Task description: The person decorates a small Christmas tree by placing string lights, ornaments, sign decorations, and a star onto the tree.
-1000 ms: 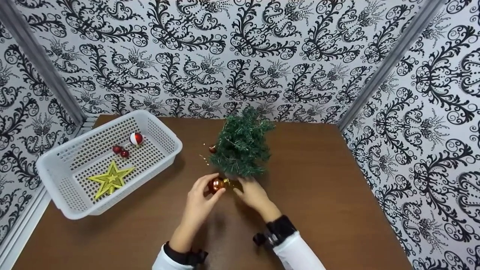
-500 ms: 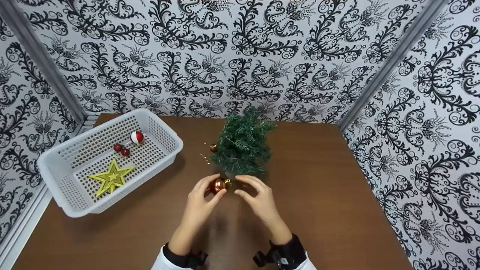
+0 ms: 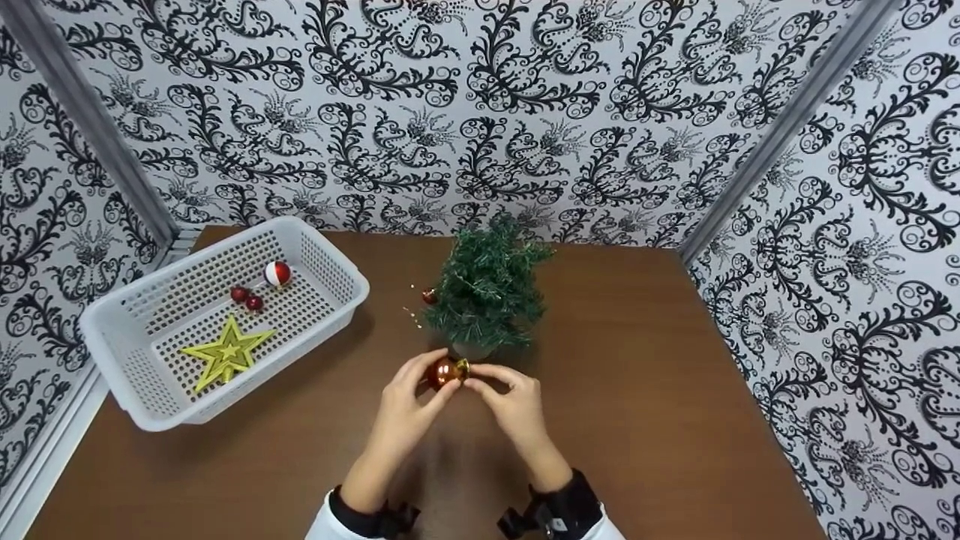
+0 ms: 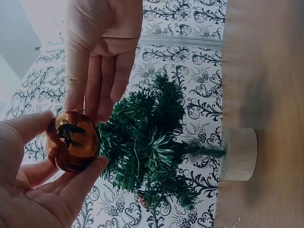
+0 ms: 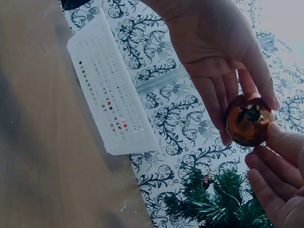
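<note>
Clasping one bauble [image 3: 445,372]—left fingers [image 3: 441,399] round it, right fingers [image 3: 499,370] pinching cap [image 3: 463,367], one tree [image 3: 491,289]

The ball [image 3: 444,373] in the left hand [image 3: 403,409] is glossy orange with a gold cap [image 3: 463,367], the tree [image 3: 491,285] beyond that hand green, the basket [image 3: 300,346] to its left white, the wall [image 3: 510,105] farthest off black-scrolled white.

A brown wood-grain table [image 3: 645,412] fills the near part of the scene, a faint pale sheen on its near middle. Its far edge meets a far wall [image 3: 465,97] papered in white with black scrollwork. The left wall [image 3: 30,232] and right wall [image 3: 892,285] carry the same pattern. Grey posts [image 3: 780,127] mark both far corners; a whitish rail [image 3: 66,444] runs along the table's left side.
</note>
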Tool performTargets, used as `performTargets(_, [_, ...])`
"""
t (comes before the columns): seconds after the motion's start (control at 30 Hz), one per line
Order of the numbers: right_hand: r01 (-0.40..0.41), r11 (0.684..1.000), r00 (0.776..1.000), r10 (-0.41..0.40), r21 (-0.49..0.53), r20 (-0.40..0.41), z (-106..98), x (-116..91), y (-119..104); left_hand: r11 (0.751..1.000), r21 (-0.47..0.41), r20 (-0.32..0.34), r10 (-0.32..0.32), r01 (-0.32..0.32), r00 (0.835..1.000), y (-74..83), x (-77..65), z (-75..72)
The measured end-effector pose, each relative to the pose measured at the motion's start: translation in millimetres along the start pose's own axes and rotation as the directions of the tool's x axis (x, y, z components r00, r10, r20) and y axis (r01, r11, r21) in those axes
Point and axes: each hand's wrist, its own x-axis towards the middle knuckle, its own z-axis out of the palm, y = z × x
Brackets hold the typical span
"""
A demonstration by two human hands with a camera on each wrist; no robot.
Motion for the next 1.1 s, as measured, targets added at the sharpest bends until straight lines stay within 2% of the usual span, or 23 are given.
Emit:
performTargets(0.1, [0.005, 1.000, 0.999, -0.004, 0.008, -0.036, 0.2, -0.3, -1.2, 1.000, -0.005, 0.003, -0.002, 0.002, 1.000, 0.7, -0.6, 0.1])
performTargets(0.3, [0.063, 0.997, 0.997, -0.065, -0.043, -0.051, -9.7, 4.5, -26.3, 1.000, -0.008, -0.007, -0.011, 0.011, 1.000, -0.6, -0.9, 0.0])
performTargets(0.43, [0.046, 0.998, 0.998, -0.048, -0.050, -0.042, -19.9, 10.9, -36.3, 1.000, -0.007, -0.012, -0.028, 0.028, 1.000, -4.6, -1.8, -0.4])
performTargets(0.57, [0.054, 0.995, 0.999, -0.054, -0.089, -0.003, -25.9, 19.0, -39.4, 0.999, -0.012, 0.014, -0.040, 0.041, 0.999, -9.6, -3.6, 1.2])
performTargets(0.73, [0.065, 0.991, 0.995, -0.055, -0.114, 0.086, -24.8, 27.8, -24.9, 0.998, -0.042, 0.063, -0.033, 0.036, 0.997, -13.0, -4.0, 4.9])
performTargets(0.93, [0.166, 0.970, 0.977, -0.138, -0.177, 0.163, -22.5, 32.5, -20.0, 0.999, -0.034, 0.097, -0.020, 0.024, 0.995, -14.3, -3.2, 5.9])
performTargets(1.0, [0.201, 0.958, 0.971, -0.167, -0.204, 0.174, -22.6, 33.6, -20.4, 1.000, -0.019, 0.095, -0.014, 0.016, 0.995, -13.4, -1.9, 5.6])
performTargets(1.1, [0.244, 0.941, 0.960, -0.201, -0.233, 0.195, -23.5, 34.5, -22.5, 1.000, -0.003, 0.052, -0.002, 0.002, 0.999, -12.0, 0.3, 6.8])
